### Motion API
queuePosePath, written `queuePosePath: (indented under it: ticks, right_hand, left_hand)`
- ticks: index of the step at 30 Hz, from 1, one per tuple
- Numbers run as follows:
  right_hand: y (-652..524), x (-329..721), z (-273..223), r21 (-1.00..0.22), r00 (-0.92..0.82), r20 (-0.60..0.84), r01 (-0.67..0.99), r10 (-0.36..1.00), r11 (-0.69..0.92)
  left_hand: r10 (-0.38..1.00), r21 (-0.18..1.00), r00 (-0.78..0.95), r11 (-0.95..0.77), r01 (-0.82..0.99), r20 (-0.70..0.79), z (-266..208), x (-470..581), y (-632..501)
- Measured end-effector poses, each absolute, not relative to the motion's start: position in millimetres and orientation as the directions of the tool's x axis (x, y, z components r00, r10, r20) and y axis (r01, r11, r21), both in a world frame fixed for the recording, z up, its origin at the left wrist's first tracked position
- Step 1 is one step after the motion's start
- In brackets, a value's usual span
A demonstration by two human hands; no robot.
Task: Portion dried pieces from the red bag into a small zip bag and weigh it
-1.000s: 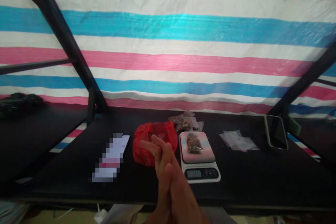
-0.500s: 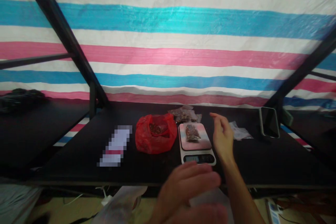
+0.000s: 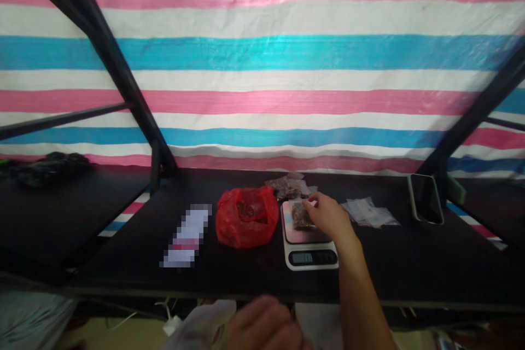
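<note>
Right hand (image 3: 328,217) over scale (image 3: 310,240) on table (image 3: 410,268), fingertips closing on small packet (image 3: 302,217) lying on platform, packet just left of palm. Left hand (image 3: 262,328) low, blurred, well apart; grip unclear.

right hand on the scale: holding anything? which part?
The right hand pinches the small clear packet lying on the scale, at the packet's right edge. The left hand is blurred; its grip cannot be told.
</note>
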State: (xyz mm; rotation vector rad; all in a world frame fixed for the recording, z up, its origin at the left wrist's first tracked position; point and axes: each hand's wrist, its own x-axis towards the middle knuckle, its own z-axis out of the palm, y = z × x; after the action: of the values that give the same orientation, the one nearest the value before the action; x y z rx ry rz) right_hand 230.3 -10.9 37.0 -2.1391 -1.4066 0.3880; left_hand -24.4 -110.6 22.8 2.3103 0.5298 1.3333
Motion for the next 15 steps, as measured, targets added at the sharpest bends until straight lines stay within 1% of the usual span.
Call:
queuePosePath:
  ticks: [1,2,3,4,5,7,8,9,11,13,15]
  right_hand:
    - [-10.6,225.5,39.1,-0.564,0.405,0.047,0.765,0.913,-0.31]
    - [-10.3,221.2,40.8,-0.548,0.4,0.039,0.775,0.916,-0.315]
    - [-10.0,217.5,41.8,-0.535,0.398,0.032,0.781,0.917,-0.321]
    - [-9.4,214.2,42.0,-0.526,0.4,0.027,0.785,0.916,-0.327]
    - [-8.7,211.3,41.5,-0.52,0.402,0.026,0.788,0.915,-0.331]
    - [-6.6,206.8,38.7,-0.519,0.4,0.041,0.792,0.916,-0.323]
    - [-5.3,205.3,36.9,-0.526,0.394,0.055,0.792,0.917,-0.309]
    - [-3.9,204.2,35.2,-0.539,0.386,0.069,0.79,0.92,-0.292]
    - [-1.2,203.5,32.1,-0.579,0.37,0.093,0.776,0.924,-0.252]
    - [1.0,204.6,30.1,-0.626,0.358,0.115,0.75,0.927,-0.212]
    - [1.8,206.8,29.2,-0.661,0.351,0.136,0.729,0.927,-0.179]
  left_hand:
    - [0.497,0.494,0.434,-0.86,0.129,0.752,30.0,-22.8,-97.5]
    - [0.419,0.373,0.382,-0.908,0.191,0.824,37.6,-21.2,-81.6]
    - [0.43,0.345,0.304,-0.891,0.295,0.85,44.7,-19.8,-63.6]
    - [0.431,0.32,0.274,-0.873,0.367,0.86,50.3,-18.8,-44.5]
    - [0.49,0.329,0.251,-0.81,0.486,0.835,53.5,-18.5,-25.7]
    - [0.622,0.315,0.185,-0.604,0.732,0.761,50.5,-20.7,5.8]
    - [0.674,0.298,0.151,-0.501,0.812,0.723,44.3,-23.2,16.8]
    - [0.715,0.29,0.126,-0.429,0.856,0.687,35.8,-26.5,24.3]
    - [0.778,0.34,0.091,-0.373,0.863,0.622,15.8,-34.6,29.9]
    - [0.814,0.445,0.071,-0.386,0.808,0.577,-2.0,-42.9,27.6]
    - [0.826,0.532,0.026,-0.386,0.754,0.563,-12.9,-50.1,23.1]
